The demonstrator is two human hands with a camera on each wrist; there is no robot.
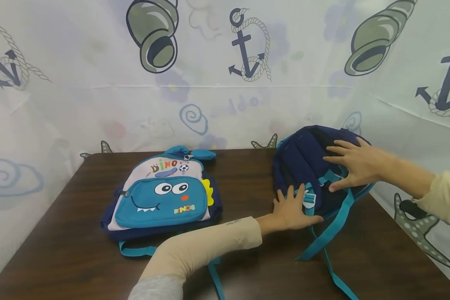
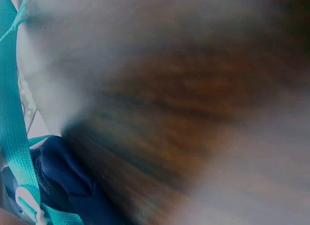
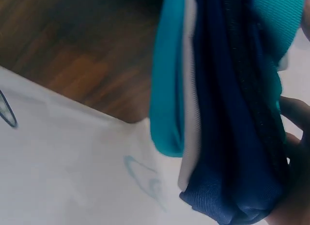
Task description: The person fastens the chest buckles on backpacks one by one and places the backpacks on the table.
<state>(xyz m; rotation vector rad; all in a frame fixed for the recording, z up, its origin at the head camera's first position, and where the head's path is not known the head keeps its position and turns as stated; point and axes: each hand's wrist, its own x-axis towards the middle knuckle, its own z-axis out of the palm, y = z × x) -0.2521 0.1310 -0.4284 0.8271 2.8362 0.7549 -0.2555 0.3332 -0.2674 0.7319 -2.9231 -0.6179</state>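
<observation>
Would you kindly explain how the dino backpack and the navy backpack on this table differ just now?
The dino backpack shows its printed front to the head camera, while the navy backpack shows its strap side. Neither hand grips the dino backpack, whereas the left hand and right hand are both at the navy backpack, fingers spread. Both have navy fabric and teal straps, and both are on the brown table.

Matt cloth backpack (image 1: pixel 296 160), woven webbing strap (image 2: pixel 12 99), smooth wood-grained table (image 1: pixel 245 179)
</observation>
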